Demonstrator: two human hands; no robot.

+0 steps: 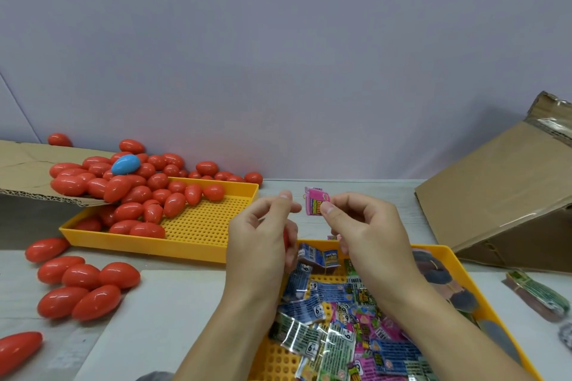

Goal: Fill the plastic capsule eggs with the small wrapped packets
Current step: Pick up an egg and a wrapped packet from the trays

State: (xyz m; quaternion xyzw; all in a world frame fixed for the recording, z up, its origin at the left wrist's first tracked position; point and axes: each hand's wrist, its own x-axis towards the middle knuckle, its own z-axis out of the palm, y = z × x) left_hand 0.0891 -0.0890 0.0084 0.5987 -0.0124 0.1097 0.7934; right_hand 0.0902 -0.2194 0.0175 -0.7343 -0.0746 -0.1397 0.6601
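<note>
My right hand (pixel 359 226) pinches a small pink wrapped packet (pixel 315 201) upright between thumb and fingers, above the table's middle. My left hand (pixel 263 232) is just left of it, fingers curled around a red egg piece (pixel 286 238) that only shows as a sliver in the palm. Below both hands a yellow tray (pixel 448 260) holds several wrapped packets (pixel 334 328) in blue, green and pink. Red capsule eggs (pixel 139 195) are heaped in a second yellow perforated tray (pixel 201 226) at the left, with one blue egg (pixel 125 164) on top.
Several loose red eggs (pixel 83 284) lie on the table at the left front. A cardboard flap (pixel 28 170) overhangs the egg tray. A tilted cardboard box (pixel 507 201) stands at the right. A green bundle (pixel 538 294) lies at the right edge. A white sheet (pixel 173 318) lies before me.
</note>
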